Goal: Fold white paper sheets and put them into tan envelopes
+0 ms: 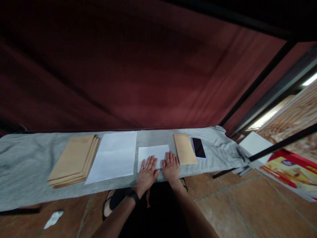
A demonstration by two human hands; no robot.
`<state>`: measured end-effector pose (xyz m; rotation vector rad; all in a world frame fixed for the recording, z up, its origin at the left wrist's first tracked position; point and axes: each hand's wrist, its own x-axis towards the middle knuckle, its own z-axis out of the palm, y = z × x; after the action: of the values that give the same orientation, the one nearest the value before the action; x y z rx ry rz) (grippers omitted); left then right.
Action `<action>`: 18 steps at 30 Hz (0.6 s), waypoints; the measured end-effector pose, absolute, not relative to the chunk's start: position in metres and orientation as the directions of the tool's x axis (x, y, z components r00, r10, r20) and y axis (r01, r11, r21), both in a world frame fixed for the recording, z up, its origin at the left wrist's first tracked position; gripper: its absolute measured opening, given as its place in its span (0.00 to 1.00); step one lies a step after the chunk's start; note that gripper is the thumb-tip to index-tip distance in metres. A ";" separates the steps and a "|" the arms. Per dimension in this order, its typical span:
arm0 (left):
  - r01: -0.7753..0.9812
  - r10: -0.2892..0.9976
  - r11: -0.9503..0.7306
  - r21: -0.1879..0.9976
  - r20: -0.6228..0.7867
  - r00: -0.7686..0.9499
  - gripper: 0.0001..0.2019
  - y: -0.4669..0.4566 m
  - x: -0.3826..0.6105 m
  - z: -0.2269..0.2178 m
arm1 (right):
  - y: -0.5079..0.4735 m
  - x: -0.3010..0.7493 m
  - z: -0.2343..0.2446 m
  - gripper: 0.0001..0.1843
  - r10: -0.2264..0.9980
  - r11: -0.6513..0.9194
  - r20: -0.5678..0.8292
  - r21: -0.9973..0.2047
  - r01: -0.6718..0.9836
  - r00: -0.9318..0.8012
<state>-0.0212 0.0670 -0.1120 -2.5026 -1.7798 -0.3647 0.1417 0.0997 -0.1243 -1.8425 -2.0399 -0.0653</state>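
My left hand (146,173) and my right hand (170,166) lie flat, fingers stretched out, side by side on a folded white sheet of paper (153,152) at the near edge of a table covered in grey cloth (24,165). Both hands press the sheet's lower part. A black band sits on my left wrist. Left of the sheet is a stack of white paper (112,155). Further left is a pile of brown envelopes (74,160). Right of my right hand lies a single brown envelope (184,148), with a dark phone (198,147) beside it.
A dark red curtain (123,76) hangs behind the table. The floor is brown tile (235,205), with a crumpled white scrap (53,219) at lower left. At right stand a dark metal bar (282,143), a white board (255,142) and a red-and-yellow printed box (292,173).
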 end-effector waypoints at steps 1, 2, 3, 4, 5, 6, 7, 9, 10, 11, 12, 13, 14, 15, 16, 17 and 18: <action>0.938 0.926 -0.333 0.095 0.218 0.307 0.28 0.065 -0.022 -0.112 | 0.094 0.144 -0.126 0.29 0.943 0.138 0.327 -0.218 0.966 -0.061; 0.938 0.926 -0.334 0.093 0.217 0.309 0.27 0.062 -0.023 -0.112 | 0.088 0.146 -0.127 0.29 0.938 0.144 0.339 -0.213 0.966 -0.065; 0.936 0.924 -0.341 0.091 0.214 0.316 0.26 0.060 -0.025 -0.111 | 0.083 0.148 -0.129 0.30 0.934 0.152 0.349 -0.209 0.966 -0.071; 0.932 0.921 -0.351 0.090 0.213 0.326 0.26 0.057 -0.026 -0.111 | 0.078 0.150 -0.130 0.30 0.931 0.159 0.357 -0.206 0.966 -0.077; 0.929 0.918 -0.360 0.090 0.212 0.335 0.25 0.055 -0.028 -0.110 | 0.073 0.152 -0.132 0.30 0.929 0.166 0.362 -0.203 0.965 -0.084; 0.926 0.915 -0.367 0.090 0.213 0.342 0.25 0.053 -0.030 -0.110 | 0.069 0.154 -0.133 0.30 0.926 0.174 0.366 -0.200 0.964 -0.091; 0.925 0.914 -0.370 0.091 0.215 0.344 0.25 0.050 -0.031 -0.109 | 0.066 0.156 -0.134 0.30 0.924 0.183 0.370 -0.199 0.963 -0.099; 0.926 0.915 -0.365 0.094 0.219 0.338 0.25 0.046 -0.033 -0.109 | 0.061 0.159 -0.134 0.29 0.919 0.203 0.377 -0.203 0.958 -0.115; 0.928 0.917 -0.361 0.097 0.219 0.334 0.25 0.045 -0.034 -0.108 | 0.060 0.160 -0.133 0.29 0.918 0.208 0.379 -0.213 0.955 -0.116; 0.929 0.919 -0.356 0.101 0.218 0.329 0.25 0.044 -0.034 -0.108 | 0.061 0.161 -0.131 0.29 0.920 0.206 0.377 -0.229 0.951 -0.109; 0.929 0.920 -0.354 0.105 0.217 0.326 0.25 0.043 -0.034 -0.107 | 0.063 0.162 -0.128 0.28 0.925 0.193 0.370 -0.250 0.949 -0.091; 0.928 0.921 -0.355 0.110 0.214 0.326 0.24 0.042 -0.033 -0.107 | 0.067 0.162 -0.125 0.27 0.932 0.169 0.357 -0.273 0.947 -0.063; 0.927 0.921 -0.356 0.114 0.212 0.328 0.24 0.042 -0.033 -0.106 | 0.071 0.163 -0.121 0.26 0.940 0.135 0.341 -0.298 0.945 -0.027; 0.927 0.921 -0.357 0.116 0.211 0.328 0.24 0.042 -0.032 -0.105 | 0.076 0.163 -0.116 0.25 0.947 0.099 0.322 -0.327 0.940 0.013; 0.926 0.920 -0.358 0.117 0.210 0.330 0.24 0.042 -0.032 -0.104 | 0.082 0.163 -0.112 0.24 0.951 0.065 0.304 -0.367 0.928 0.054; 0.926 0.920 -0.358 0.116 0.211 0.330 0.23 0.042 -0.031 -0.103 | 0.088 0.163 -0.108 0.22 0.954 0.039 0.287 -0.416 0.908 0.091; 0.927 0.920 -0.357 0.113 0.212 0.329 0.23 0.041 -0.031 -0.102 | 0.093 0.163 -0.104 0.19 0.955 0.021 0.272 -0.466 0.885 0.121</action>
<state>-0.0308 0.0413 -0.1022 -2.5377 -1.7649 -0.3739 0.1630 0.0933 -0.1044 -1.8743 -1.7754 0.1729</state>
